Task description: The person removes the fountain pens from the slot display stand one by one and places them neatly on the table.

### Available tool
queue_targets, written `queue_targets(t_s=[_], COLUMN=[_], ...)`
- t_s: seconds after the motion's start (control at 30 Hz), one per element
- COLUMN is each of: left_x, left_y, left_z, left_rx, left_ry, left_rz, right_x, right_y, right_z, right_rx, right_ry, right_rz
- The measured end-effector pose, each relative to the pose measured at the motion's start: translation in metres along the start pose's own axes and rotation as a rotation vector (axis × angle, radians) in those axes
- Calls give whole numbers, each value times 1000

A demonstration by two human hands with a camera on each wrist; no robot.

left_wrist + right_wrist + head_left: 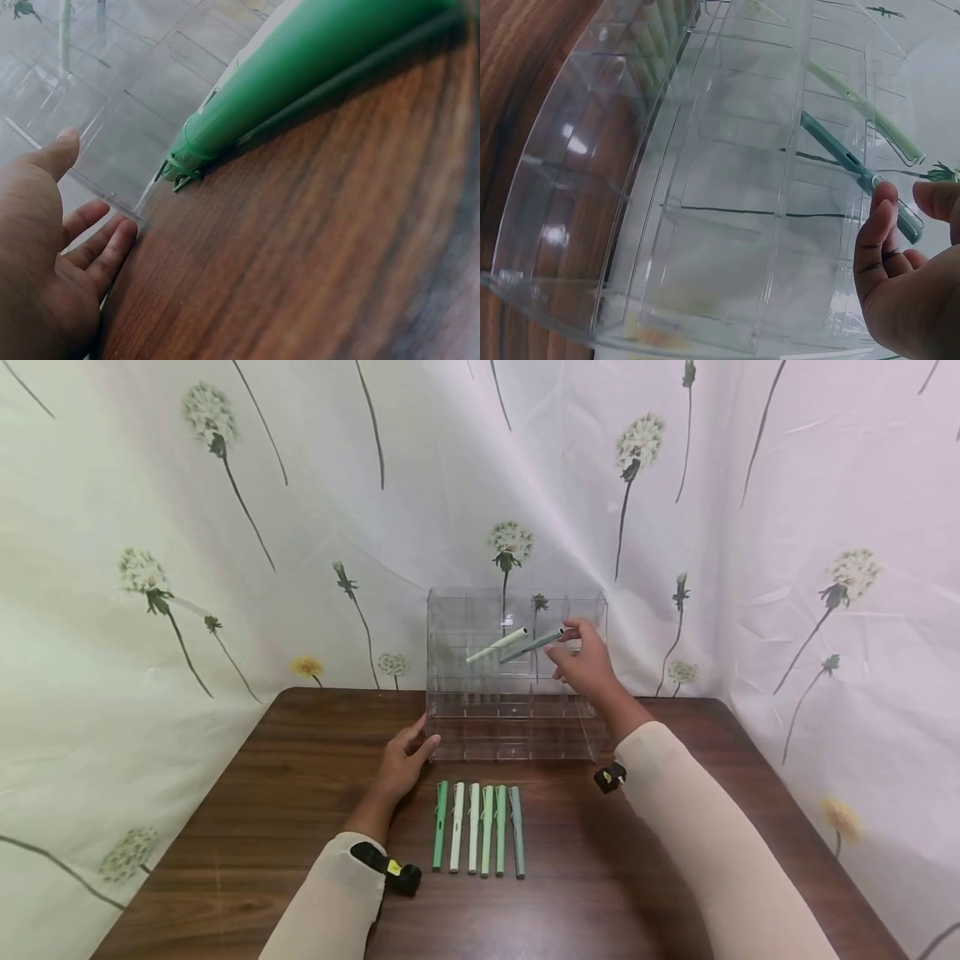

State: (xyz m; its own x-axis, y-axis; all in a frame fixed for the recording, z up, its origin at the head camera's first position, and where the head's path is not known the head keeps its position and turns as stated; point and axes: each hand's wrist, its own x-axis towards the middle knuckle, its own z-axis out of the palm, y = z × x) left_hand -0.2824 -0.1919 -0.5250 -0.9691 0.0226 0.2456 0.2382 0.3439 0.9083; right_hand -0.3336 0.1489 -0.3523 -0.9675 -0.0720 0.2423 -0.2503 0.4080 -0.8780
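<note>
A clear acrylic organizer (513,752) with several tiers stands upright on the wooden table. My right hand (588,664) is at its upper part, fingertips around the capped end of a grey-teal pen (836,146). That pen slants down into an upper tier. Left of it, a pale green pen (495,646) leans at a similar slant. My left hand (401,764) rests at the organizer's lower left side, fingers extended and thumb (66,146) apart from them. In front of the organizer lies a row of several pens, from a dark green pen (439,827) to a grey-teal pen (517,832).
The dark brown table (300,802) ends at the back near a white curtain (420,510) printed with dandelions. Curtain also hangs along the left and right sides. The lying pens sit between my forearms, close to the left wrist's camera (405,879).
</note>
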Motion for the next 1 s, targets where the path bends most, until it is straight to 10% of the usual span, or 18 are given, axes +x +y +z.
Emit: queue_targets(t_s=[1.0], left_x=[-2], left_y=[0], left_z=[-2], left_rx=[-10], left_ry=[-19], left_rz=[-13], right_x=[15], right_y=[-7], right_z=[28], right_rx=[88], right_ry=[6], right_rz=[96])
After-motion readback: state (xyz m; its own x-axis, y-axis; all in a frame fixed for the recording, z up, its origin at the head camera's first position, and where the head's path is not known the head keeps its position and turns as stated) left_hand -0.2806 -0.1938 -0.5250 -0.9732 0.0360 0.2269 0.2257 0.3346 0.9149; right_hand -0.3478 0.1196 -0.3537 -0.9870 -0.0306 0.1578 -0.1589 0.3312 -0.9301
